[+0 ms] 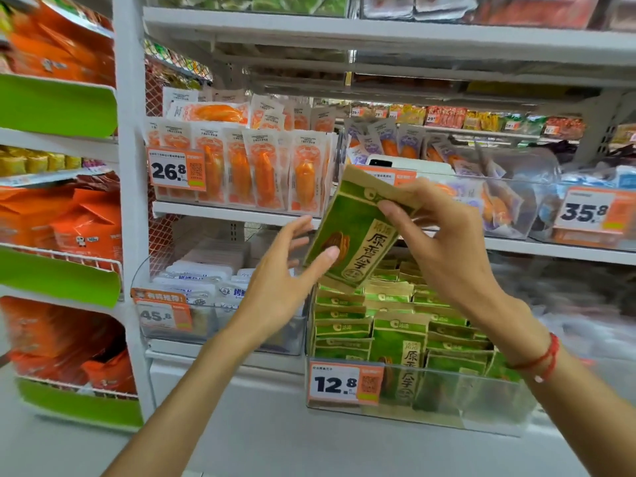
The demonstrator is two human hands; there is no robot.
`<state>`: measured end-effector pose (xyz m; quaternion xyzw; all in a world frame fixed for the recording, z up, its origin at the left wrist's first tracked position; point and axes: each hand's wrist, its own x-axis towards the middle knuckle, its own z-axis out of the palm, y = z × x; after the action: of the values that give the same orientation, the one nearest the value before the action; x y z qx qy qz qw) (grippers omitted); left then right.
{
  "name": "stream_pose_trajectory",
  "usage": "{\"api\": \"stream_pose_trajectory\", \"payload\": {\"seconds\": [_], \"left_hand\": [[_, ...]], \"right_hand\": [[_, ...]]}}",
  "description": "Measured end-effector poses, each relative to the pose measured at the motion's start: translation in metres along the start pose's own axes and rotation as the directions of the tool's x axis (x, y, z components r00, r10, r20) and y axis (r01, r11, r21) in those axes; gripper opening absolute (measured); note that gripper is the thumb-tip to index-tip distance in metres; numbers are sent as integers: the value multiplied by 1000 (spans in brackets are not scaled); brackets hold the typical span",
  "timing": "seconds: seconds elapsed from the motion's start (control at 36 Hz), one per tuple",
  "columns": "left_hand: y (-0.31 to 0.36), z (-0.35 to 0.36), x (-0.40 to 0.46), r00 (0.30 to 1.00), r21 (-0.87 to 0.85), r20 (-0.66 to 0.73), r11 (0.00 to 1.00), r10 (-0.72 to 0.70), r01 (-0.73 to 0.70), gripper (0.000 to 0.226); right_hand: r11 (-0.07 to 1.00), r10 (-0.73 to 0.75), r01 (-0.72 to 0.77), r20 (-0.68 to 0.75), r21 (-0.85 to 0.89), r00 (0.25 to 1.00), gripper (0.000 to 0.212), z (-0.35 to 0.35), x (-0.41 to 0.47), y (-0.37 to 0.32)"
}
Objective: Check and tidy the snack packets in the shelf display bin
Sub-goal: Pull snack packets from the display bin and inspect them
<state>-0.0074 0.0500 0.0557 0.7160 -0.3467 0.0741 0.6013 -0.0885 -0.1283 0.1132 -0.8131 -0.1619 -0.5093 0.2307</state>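
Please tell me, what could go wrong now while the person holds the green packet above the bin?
1. The right hand pinches only the top of the green packet, and the left hand merely touches it, so the packet may slip.
2. The clear bin looks tightly packed, so pushing the packet back in may disturb the rows.

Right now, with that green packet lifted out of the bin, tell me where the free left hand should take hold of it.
Take the green packet by its lower left edge, coming from the left. It hangs tilted, top leaning right, and the right hand already pinches the brown top flap. The left hand is open beside that lower edge, thumb near the front, so thumb in front and fingers behind would probably steady it.
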Motion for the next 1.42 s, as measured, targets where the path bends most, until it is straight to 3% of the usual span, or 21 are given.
{"api": "stream_pose_trajectory", "payload": {"seconds": [0.11, 0.33, 0.5, 0.67, 0.75, 0.92, 1.11, 1.42], "left_hand": [[17, 13, -31, 991, -165, -130, 984, 44, -65, 35], [-4, 25, -98, 964, -301, -190, 946, -185, 122, 37], [-26, 28, -122, 912, -300, -132, 892, -389, 337, 27], [-44, 18, -126, 804, -181, 111, 783, -585, 595, 31], [-49, 12, -129, 794, -139, 161, 783, -587, 607, 31], [-48, 1, -130, 829, -121, 122, 821, -545, 558, 23], [-52, -1, -128, 864, -87, 98, 860, -494, 502, 11], [-55, 9, -129, 869, -124, 128, 861, -478, 492, 13]], "right_hand": [[969, 148, -145, 1, 200, 989, 8, 0, -19, -24], [728, 474, -469, 128, 500, 871, 11, 22, -85, -43], [678, 539, -598, 264, 428, 800, 5, 48, -144, -37], [686, 552, -654, 358, 319, 753, 4, 50, -160, -31], [657, 566, -710, 457, 253, 686, 18, 50, -163, -25], [582, 534, -787, 634, 205, 559, 11, 51, -170, -28], [509, 610, -798, 519, 323, 599, 12, 51, -166, -28], [585, 618, -731, 392, 350, 682, 10, 48, -162, -26]]}}
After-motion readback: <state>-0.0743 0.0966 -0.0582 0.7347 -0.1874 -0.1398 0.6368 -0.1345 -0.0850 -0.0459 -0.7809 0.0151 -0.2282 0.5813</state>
